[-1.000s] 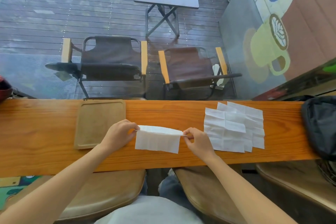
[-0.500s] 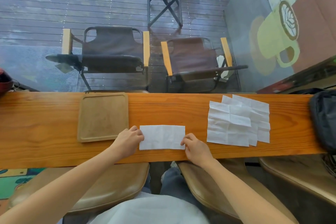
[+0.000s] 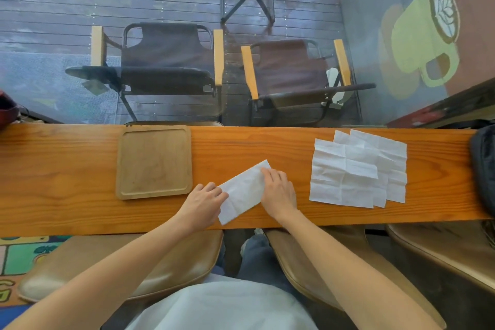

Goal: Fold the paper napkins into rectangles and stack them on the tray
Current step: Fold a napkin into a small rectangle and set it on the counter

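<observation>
A white paper napkin (image 3: pixel 242 191), folded in half into a long rectangle, lies slanted on the wooden counter (image 3: pixel 267 147), one end near the front edge. My left hand (image 3: pixel 203 201) grips its lower left end. My right hand (image 3: pixel 277 190) presses on its upper right end with fingers flat. A square wooden tray (image 3: pixel 154 162) with nothing on it sits just left of my hands. Several unfolded white napkins (image 3: pixel 357 169) lie overlapped in a loose pile to the right.
A dark bag (image 3: pixel 483 166) rests at the counter's right end. A dark red object (image 3: pixel 6 107) shows at the far left. Beyond the glass stand two folding chairs (image 3: pixel 166 61) and a small table. Brown stool seats (image 3: pixel 139 262) sit below the counter.
The napnkin went from held up mid-fold to flat on the counter, then turned from level to slanted. Both hands moved with it; my right hand now lies on top.
</observation>
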